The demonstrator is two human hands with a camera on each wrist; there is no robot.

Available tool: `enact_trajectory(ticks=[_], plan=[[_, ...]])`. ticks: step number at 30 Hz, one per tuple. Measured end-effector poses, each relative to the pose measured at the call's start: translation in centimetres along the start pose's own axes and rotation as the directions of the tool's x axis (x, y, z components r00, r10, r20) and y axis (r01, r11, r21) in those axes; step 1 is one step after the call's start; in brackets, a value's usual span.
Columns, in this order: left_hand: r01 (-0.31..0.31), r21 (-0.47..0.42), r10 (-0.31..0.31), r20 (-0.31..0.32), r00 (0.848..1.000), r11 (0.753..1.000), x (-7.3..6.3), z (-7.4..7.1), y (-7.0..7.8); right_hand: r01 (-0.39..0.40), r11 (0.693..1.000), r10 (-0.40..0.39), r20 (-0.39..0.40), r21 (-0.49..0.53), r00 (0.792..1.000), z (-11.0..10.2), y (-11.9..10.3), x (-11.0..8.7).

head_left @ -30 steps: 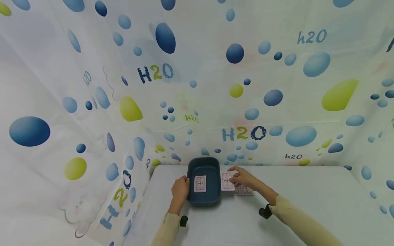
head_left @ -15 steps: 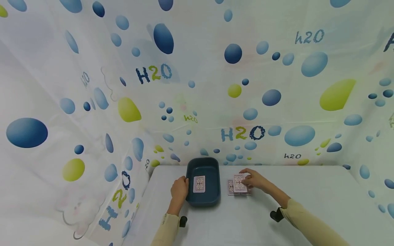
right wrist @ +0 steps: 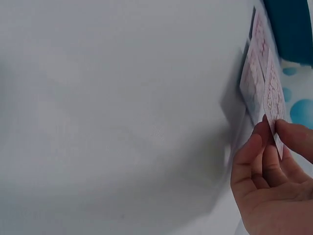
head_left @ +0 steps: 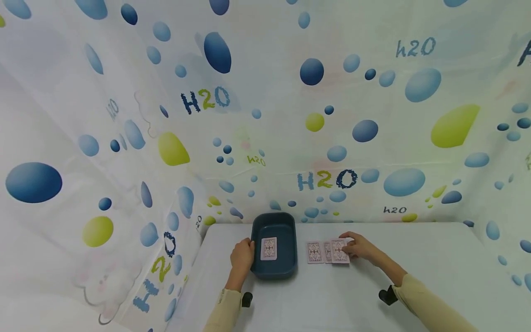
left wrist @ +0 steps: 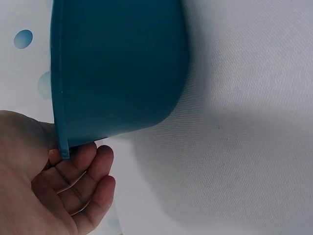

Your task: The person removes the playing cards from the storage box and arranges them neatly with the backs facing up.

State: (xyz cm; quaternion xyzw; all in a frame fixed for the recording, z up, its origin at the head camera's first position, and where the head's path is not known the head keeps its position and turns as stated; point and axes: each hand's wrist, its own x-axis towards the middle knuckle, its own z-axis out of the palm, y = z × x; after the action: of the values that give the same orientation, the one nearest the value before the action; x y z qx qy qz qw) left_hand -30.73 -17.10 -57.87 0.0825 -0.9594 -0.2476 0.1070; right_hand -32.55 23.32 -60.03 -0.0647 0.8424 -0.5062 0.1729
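Apparently partway through: an outer card (head_left: 314, 252) and a middle card (head_left: 327, 252) are down, a held card (head_left: 338, 252) is in the right hand (head_left: 358, 246), and a tray card (head_left: 268, 249) remains.
At lower centre of the head view, the left hand (head_left: 242, 253) grips the left rim of the dark blue tray (head_left: 287, 253), with the tray card lying flat inside. Right of the tray in the frame, the outer and middle cards lie side by side on the bench (head_left: 439, 258). The right hand pinches the held card, which partly hides the middle one; it looks raised and not yet laid down. Two places in the row seem settled; whether any card is really a stack, I cannot tell.
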Motion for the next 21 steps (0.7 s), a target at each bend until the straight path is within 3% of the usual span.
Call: enact_trajectory(ticks=[10,16,21], plan=[[-0.019,0.004,0.019,-0.025,1.000,1.000,-0.3,-0.1,0.0,-0.070,0.995,0.064,-0.071,-0.072,0.995,-2.2,1.4,-0.7],[-0.007,0.009,0.007,-0.014,1.000,1.000,-0.1,0.1,-0.1,-0.029,0.991,0.016,-0.107,-0.128,0.994,-1.9,2.4,-0.1],[0.002,0.008,-0.002,-0.011,1.000,1.000,0.1,0.3,0.0,0.023,0.960,-0.063,-0.136,-0.278,0.989,-1.4,2.6,0.5]])
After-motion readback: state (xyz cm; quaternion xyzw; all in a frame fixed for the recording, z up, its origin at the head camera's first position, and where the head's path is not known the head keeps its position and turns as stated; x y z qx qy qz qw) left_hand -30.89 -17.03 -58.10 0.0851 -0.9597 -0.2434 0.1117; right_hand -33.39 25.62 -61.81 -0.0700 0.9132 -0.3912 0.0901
